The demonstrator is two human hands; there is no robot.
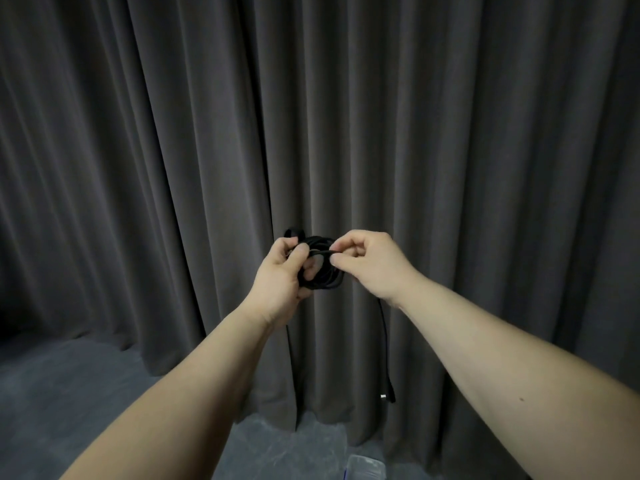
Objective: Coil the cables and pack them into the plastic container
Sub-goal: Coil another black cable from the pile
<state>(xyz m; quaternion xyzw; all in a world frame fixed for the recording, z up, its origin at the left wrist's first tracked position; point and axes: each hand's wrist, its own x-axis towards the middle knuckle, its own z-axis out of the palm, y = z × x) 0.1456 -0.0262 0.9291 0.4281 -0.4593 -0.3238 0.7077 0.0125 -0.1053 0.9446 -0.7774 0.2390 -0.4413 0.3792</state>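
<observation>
A black cable (325, 275), wound into a small coil, hangs in the air at the middle of the head view. My left hand (280, 278) grips the coil from the left, thumb across its front. My right hand (367, 261) pinches a strand at the coil's top right. One loose end drops below my right wrist and ends in a plug (388, 393) near the floor. Another thin strand hangs down under my left wrist. A corner of the clear plastic container (365, 467) shows at the bottom edge.
A dark grey pleated curtain (173, 168) fills the whole background. Grey carpet floor (69, 393) lies below it on the left and at the bottom.
</observation>
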